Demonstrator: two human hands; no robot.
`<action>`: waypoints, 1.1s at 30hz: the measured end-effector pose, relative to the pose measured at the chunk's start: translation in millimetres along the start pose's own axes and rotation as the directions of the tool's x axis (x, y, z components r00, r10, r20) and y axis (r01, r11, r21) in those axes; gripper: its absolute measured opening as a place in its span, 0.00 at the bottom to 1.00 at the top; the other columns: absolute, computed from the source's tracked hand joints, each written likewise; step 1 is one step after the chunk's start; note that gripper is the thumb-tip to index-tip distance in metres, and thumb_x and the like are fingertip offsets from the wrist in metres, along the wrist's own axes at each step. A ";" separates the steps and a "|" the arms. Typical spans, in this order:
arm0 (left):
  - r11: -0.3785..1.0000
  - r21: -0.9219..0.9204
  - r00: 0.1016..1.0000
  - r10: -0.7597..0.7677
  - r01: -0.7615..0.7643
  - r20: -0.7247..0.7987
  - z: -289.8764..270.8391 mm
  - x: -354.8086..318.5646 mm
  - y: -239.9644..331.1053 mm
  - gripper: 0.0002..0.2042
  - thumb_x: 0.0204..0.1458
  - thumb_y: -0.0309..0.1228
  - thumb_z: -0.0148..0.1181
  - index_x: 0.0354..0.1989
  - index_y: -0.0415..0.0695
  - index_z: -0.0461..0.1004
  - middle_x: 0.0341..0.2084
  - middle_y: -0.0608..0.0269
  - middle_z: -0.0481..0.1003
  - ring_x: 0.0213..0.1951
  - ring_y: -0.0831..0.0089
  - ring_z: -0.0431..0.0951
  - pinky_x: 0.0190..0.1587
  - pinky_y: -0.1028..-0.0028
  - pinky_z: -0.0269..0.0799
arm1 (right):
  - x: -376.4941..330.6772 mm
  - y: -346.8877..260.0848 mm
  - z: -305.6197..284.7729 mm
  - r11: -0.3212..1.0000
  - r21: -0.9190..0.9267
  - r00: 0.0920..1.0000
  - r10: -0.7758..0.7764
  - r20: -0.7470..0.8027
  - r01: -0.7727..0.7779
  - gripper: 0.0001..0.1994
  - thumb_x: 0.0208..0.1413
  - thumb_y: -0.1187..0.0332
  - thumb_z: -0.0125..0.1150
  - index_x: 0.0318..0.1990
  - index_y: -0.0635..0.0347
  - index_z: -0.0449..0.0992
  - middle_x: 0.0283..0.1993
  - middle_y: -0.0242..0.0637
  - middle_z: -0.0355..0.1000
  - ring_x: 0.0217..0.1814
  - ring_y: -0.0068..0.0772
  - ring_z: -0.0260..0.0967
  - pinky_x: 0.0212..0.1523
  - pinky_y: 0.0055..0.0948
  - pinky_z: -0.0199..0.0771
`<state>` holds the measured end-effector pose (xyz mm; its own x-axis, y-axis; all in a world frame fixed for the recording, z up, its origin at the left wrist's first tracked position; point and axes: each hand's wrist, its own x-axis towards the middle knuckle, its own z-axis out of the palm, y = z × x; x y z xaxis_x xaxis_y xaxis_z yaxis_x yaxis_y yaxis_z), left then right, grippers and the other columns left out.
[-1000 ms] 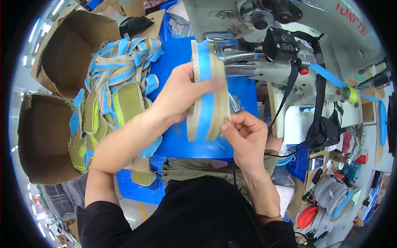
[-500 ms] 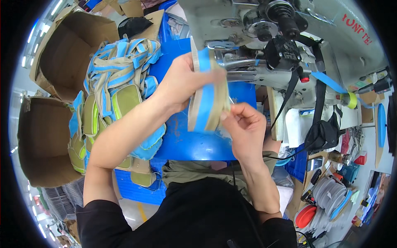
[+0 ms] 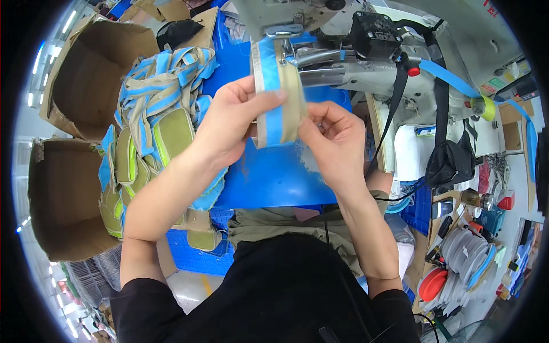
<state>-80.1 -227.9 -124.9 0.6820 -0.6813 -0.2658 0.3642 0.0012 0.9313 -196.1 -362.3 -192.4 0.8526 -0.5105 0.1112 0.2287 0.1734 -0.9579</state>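
Note:
A beige fabric band with a blue stripe [image 3: 275, 120] stands upright in front of the sewing machine [image 3: 374, 34], its upper end beside the machine's needle and presser area [image 3: 286, 52]. On its left side my left hand [image 3: 231, 123] is closed on it, the thumb lying across the blue stripe. My right hand [image 3: 336, 140] pinches the band's right edge between thumb and forefinger, the other fingers curled. Motion slightly blurs that edge. Beneath both hands is the blue work surface [image 3: 260, 183].
At left lies a heap of beige-and-blue straps [image 3: 166, 86] with olive padded pieces [image 3: 174, 134]. Beyond it stand two cardboard boxes [image 3: 68, 200]. Blue tape [image 3: 449, 77] runs through a yellow guide [image 3: 485, 107] at right, near a hanging black pouch [image 3: 452, 164] and stacked white discs [image 3: 462, 251].
My hands and the band have moved farther from my body, up to the machine. The left thumb has drawn back leftward over the band. The view has shifted slightly too.

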 end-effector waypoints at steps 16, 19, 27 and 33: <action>1.000 0.020 1.000 -0.021 0.022 -0.013 -7.9 37.0 11.1 0.12 0.58 0.27 0.70 0.48 0.37 0.80 0.38 0.61 0.84 0.35 0.75 0.85 0.36 0.73 0.82 | 27.7 -5.8 15.1 0.992 0.121 0.998 0.046 -0.033 -0.041 0.07 0.59 0.79 0.65 0.44 0.70 0.83 0.34 0.29 0.79 0.34 0.12 0.71 0.35 0.17 0.69; 0.999 0.051 1.000 -0.002 0.001 0.010 -9.9 40.7 11.8 0.13 0.58 0.27 0.70 0.49 0.37 0.80 0.38 0.61 0.84 0.36 0.76 0.84 0.38 0.74 0.81 | 30.8 -7.9 15.6 0.994 0.094 0.997 0.058 -0.050 -0.053 0.08 0.59 0.77 0.66 0.44 0.70 0.83 0.34 0.30 0.80 0.35 0.13 0.72 0.35 0.17 0.69; 0.961 0.198 0.981 0.185 -0.191 0.050 -11.2 10.9 -2.1 0.11 0.60 0.29 0.70 0.48 0.39 0.82 0.38 0.64 0.84 0.39 0.80 0.82 0.45 0.78 0.77 | 28.0 -2.0 8.7 0.949 -0.255 0.977 -0.205 -0.055 0.184 0.12 0.52 0.73 0.72 0.44 0.61 0.84 0.35 0.34 0.81 0.37 0.26 0.78 0.37 0.27 0.73; 0.982 0.151 0.992 0.099 -0.110 0.079 -14.4 12.9 4.5 0.12 0.60 0.30 0.70 0.50 0.39 0.82 0.40 0.63 0.84 0.39 0.80 0.82 0.46 0.77 0.77 | 24.0 -2.4 5.9 0.891 -0.336 0.942 -0.335 -0.037 0.304 0.10 0.52 0.73 0.72 0.42 0.60 0.83 0.38 0.36 0.81 0.40 0.30 0.80 0.39 0.30 0.75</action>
<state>-60.6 -226.1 -127.7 0.6622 -0.7337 -0.1521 0.1874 -0.0344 0.9817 -173.5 -370.0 -185.8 0.7086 -0.5703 0.4155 0.3048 -0.2836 -0.9092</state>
